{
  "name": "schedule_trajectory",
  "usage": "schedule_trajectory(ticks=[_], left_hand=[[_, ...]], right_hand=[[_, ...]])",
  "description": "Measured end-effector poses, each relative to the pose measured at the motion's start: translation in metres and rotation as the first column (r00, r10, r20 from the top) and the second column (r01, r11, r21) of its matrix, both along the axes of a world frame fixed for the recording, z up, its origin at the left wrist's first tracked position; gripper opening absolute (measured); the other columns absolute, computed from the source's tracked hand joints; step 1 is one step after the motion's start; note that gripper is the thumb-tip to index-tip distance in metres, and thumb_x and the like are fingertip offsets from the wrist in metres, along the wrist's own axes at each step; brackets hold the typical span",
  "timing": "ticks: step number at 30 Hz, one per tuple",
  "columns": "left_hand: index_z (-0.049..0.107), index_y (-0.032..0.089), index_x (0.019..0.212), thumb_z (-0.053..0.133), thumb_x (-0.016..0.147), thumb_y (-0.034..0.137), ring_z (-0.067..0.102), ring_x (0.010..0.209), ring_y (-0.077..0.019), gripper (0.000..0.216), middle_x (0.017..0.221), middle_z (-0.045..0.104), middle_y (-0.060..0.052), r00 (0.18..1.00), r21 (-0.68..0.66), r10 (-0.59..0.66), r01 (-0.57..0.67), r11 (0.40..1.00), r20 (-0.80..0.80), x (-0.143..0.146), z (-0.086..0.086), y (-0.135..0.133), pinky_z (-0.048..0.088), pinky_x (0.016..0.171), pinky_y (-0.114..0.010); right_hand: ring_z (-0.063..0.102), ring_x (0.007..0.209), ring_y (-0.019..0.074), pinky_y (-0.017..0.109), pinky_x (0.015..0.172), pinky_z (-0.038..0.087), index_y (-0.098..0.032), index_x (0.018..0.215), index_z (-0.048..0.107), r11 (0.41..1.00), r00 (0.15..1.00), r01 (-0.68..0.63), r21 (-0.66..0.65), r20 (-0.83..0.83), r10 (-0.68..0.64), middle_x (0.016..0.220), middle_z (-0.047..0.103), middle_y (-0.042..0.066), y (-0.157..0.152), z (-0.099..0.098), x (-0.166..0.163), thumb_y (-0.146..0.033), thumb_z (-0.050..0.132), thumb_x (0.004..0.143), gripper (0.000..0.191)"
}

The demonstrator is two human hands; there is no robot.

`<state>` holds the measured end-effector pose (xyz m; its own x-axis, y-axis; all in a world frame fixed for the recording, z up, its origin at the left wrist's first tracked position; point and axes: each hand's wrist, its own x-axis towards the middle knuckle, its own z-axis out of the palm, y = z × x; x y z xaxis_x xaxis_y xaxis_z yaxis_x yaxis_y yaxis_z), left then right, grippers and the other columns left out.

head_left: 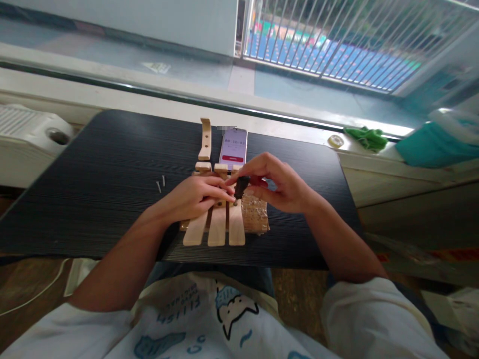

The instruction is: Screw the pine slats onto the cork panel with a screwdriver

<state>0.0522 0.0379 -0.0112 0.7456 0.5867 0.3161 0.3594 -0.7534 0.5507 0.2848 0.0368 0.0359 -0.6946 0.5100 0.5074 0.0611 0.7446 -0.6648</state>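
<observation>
My right hand (279, 187) grips a short black-handled screwdriver (241, 186) between thumb and fingers. Its lower end points down at the rightmost wooden hook (236, 227); the tip is too small to make out. My left hand (200, 195) lies flat across the hooks, fingers stretched out and fingertips close to the screwdriver. Beneath it, a middle wooden hook (217, 229) and a left wooden hook (195, 230) lie side by side, partly covered. All three rest on a brown block in clear wrap (256, 214).
Another wooden hook (205, 139) with two holes lies beyond them, beside a phone (234, 145) showing a timer. Two screws (160, 183) lie left on the black table (93, 184). A tape roll (336, 141), green cloth (368, 138) and teal container (422, 142) stand on the sill.
</observation>
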Motion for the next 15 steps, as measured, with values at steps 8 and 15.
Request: schedule_trajectory(ticks=[8,15], left_hand=[[0.076,0.024,0.099,0.047,0.085,0.006,0.066,0.093,-0.0139,0.036,0.103,0.073,-0.002,1.000,-0.001,0.000,0.000,1.000,0.013,0.0008,0.0008,-0.0009,0.050,0.090,-0.026],[0.076,0.024,0.098,0.047,0.085,0.006,0.066,0.094,-0.0138,0.036,0.104,0.073,-0.001,1.000,-0.015,-0.001,0.001,1.000,0.010,0.0006,0.0003,-0.0007,0.050,0.090,-0.026]], right_hand=[[0.043,0.055,0.0009,0.016,0.050,0.037,-0.012,0.105,0.063,1.000,1.000,0.011,0.009,0.014,-0.011,0.088,0.071,0.003,0.0016,0.0067,-0.0002,-0.026,0.058,0.092,0.020],[0.039,0.050,0.0003,0.017,0.046,0.033,-0.013,0.099,0.069,0.998,0.997,0.067,0.009,-0.033,-0.066,0.083,0.074,0.001,0.0012,0.0060,-0.0018,-0.034,0.063,0.088,0.024]])
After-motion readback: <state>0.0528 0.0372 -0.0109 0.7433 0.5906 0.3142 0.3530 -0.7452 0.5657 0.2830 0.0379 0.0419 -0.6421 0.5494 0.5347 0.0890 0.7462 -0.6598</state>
